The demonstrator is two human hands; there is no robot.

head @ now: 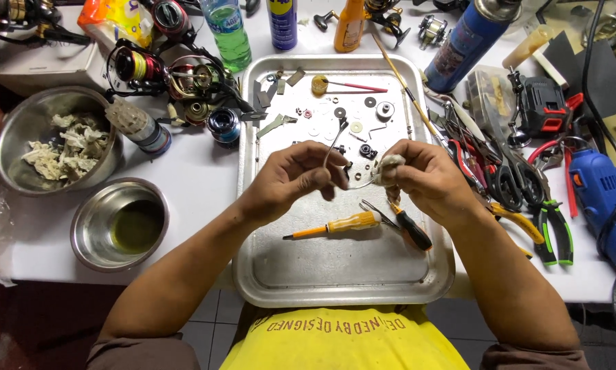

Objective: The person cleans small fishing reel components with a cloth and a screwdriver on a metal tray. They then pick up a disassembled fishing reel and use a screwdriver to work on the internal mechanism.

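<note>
A thin curved wire bail (337,147) is held at the centre of the frame above the metal tray (417,270), pinched at its left part by the closed fingers of the left hand (291,178) and running rightward into the right hand (421,175). A small wad of cloth (390,164) is gripped in the right hand's closed fingers and pressed against the wire's right end. Just below the hands, a yellow screwdriver (335,225) and a black-handled screwdriver (411,229) are laid on the tray.

Labelled green bottle (227,31), blue can (282,24)
</note>
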